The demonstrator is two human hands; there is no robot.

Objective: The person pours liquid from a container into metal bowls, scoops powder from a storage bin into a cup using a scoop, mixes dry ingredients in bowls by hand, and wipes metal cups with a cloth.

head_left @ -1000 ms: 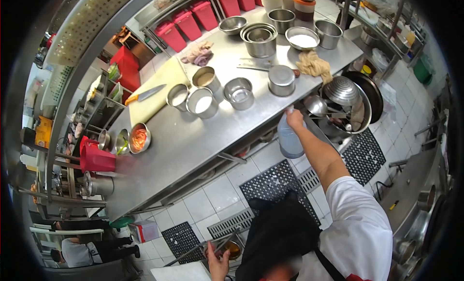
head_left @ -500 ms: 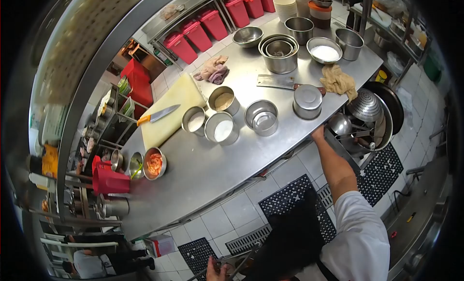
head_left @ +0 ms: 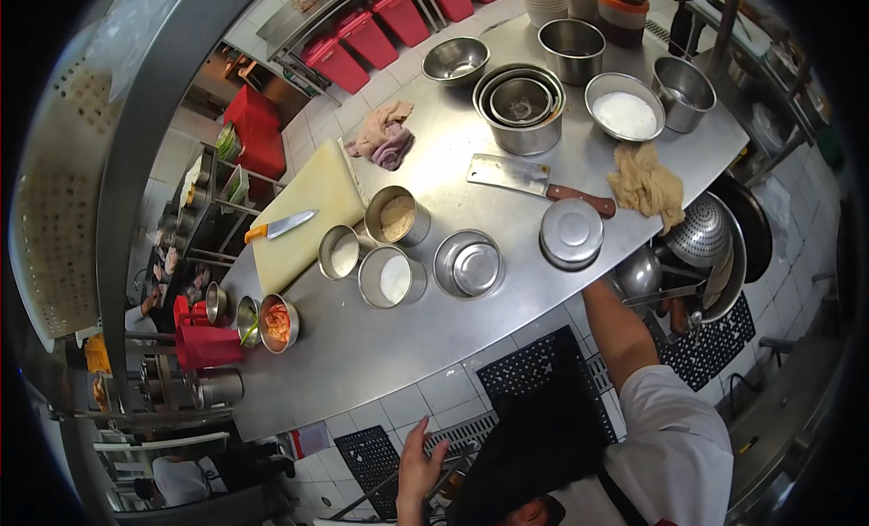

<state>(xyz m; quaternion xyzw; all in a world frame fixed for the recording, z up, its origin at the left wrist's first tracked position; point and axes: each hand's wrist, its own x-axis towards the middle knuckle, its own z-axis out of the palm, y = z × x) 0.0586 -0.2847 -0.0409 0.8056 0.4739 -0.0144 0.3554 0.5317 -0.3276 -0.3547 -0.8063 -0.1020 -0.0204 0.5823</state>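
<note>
My left hand is raised low in the view, in front of the tabletop's near side. Its fingers stretch out with the thumb apart, and nothing is in it. My right forearm reaches to the near edge of the steel table; the hand itself is hidden beneath that edge, so what it touches cannot be seen. Just above it on the tabletop sits an upturned steel pot. A cleaver with a wooden handle lies behind the pot, beside a tan cloth.
Steel pots with white contents stand mid-table. A yellow-handled knife lies on a cutting board. Nested pots and a bowl of white powder are at the back. A perforated ladle rests in a large pan at right.
My left hand has risen and opened its fingers. My right hand has gone from the table's edge to out of sight below it. The camera view has shifted closer to the table.
</note>
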